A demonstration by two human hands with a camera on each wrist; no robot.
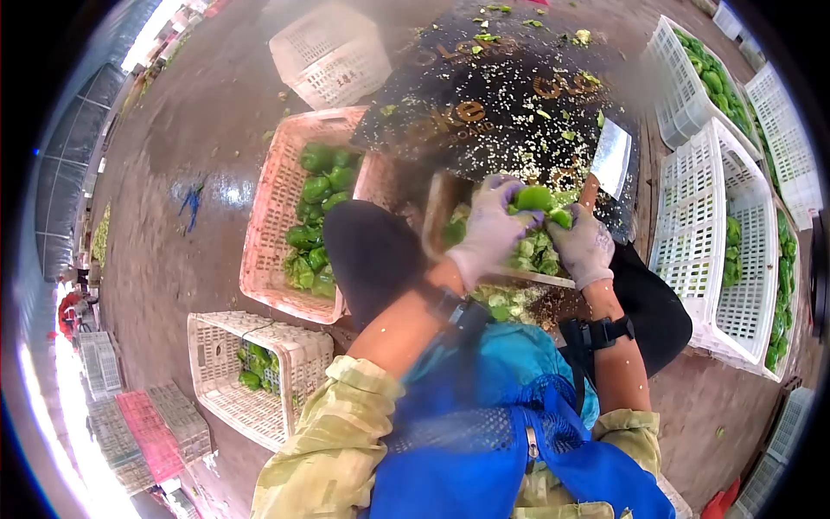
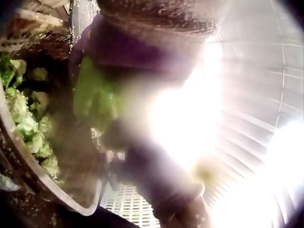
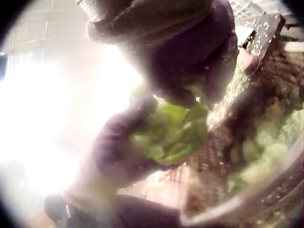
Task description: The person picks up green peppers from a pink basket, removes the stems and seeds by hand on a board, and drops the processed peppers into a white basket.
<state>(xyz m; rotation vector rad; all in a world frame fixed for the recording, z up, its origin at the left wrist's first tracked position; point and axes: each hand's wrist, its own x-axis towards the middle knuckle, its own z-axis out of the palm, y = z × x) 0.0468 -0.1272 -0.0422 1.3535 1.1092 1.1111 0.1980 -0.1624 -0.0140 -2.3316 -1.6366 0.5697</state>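
My gloved left hand (image 1: 494, 227) grips a green bell pepper (image 1: 533, 198) between thumb and fingers. Close beside it, the gloved right hand (image 1: 586, 246) pinches a smaller green pepper piece (image 1: 562, 217). In the right wrist view the pepper (image 3: 178, 135) shows its hollow, cut-open side, with fingers from both hands around it. Glare and blur hide part of the fingers in both wrist views. Below the hands is a crate (image 1: 441, 203) of pepper scraps (image 1: 540, 255). A cleaver (image 1: 612, 160) lies on the seed-strewn black mat (image 1: 415, 108) near the right hand.
To the left, a pink crate (image 1: 259, 251) holds whole green peppers (image 1: 316, 186). A white crate (image 1: 298, 346) with a few peppers lies behind it. White crates (image 1: 692, 225) of peppers line the right side. An upturned white crate (image 1: 333, 56) stands at the far left.
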